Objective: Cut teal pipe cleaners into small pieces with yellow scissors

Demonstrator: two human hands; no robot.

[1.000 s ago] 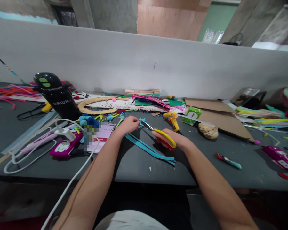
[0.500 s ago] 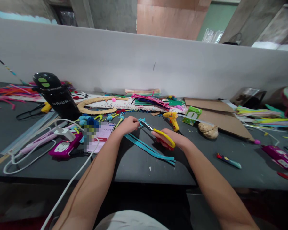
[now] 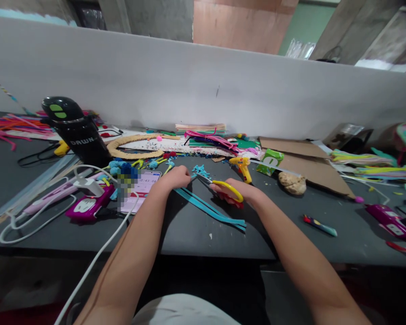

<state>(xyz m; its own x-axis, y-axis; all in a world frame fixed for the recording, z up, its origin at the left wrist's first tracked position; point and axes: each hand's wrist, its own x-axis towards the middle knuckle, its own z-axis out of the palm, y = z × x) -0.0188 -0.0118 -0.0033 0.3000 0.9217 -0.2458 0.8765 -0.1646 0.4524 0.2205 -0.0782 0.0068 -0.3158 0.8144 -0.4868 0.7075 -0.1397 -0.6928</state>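
My left hand (image 3: pixel 173 177) is closed, pinching the far end of a bundle of long teal strips (image 3: pixel 212 212) that lies slanting across the dark table (image 3: pixel 189 232). My right hand (image 3: pixel 238 192) grips yellow-and-red scissors (image 3: pixel 223 189), whose blades point left toward my left fingers. Small teal offcuts (image 3: pixel 199 170) lie just beyond the blade tips.
A phone (image 3: pixel 139 189) and a purple gadget (image 3: pixel 88 205) with a white cable lie at the left, behind them a black bottle (image 3: pixel 76 133). A yellow glue gun (image 3: pixel 242 166), green box (image 3: pixel 269 161), cardboard (image 3: pixel 304 162) and craft strips crowd the back. A pen (image 3: pixel 320 225) lies right.
The scissor blades have closed in toward my left fingers at the strip's end. The camera has tipped slightly, shifting everything a little up and left.
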